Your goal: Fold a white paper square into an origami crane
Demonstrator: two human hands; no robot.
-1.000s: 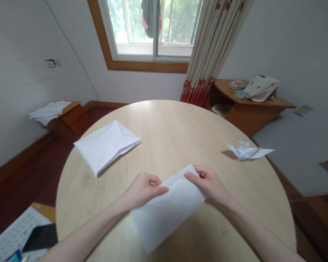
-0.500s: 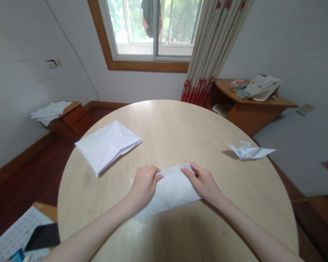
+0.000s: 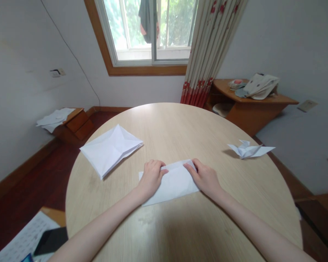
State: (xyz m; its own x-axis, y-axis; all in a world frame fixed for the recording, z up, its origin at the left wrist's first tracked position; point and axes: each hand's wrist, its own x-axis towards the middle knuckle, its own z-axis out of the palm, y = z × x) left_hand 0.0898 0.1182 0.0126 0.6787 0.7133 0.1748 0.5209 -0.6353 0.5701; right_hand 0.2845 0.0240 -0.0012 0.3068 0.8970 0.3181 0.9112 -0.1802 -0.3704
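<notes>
A folded sheet of white paper (image 3: 175,185) lies on the round wooden table (image 3: 180,127), its long sides slanting up to the right. My left hand (image 3: 153,178) is closed over its left part, thumb on top at the far edge and fingers curled over that edge. At the far right corner, my right hand (image 3: 205,176) pinches the same paper, thumb above and fingers behind. The fingertips under the paper are hidden. To the left lies a creased, folded stack of white paper (image 3: 112,147). A white origami bird (image 3: 248,149) stands to the right.
Beyond the table's left edge, a black phone (image 3: 50,240) rests by a printed sheet (image 3: 24,236). A small drawer cabinet (image 3: 78,122) with papers stands far left. At the back right is a wooden desk (image 3: 257,105) with a cloth bag (image 3: 262,86).
The near edge of the paper has moved up toward the far edge, so the sheet looks narrower. Both hands keep their grip. The camera view has shifted slightly.
</notes>
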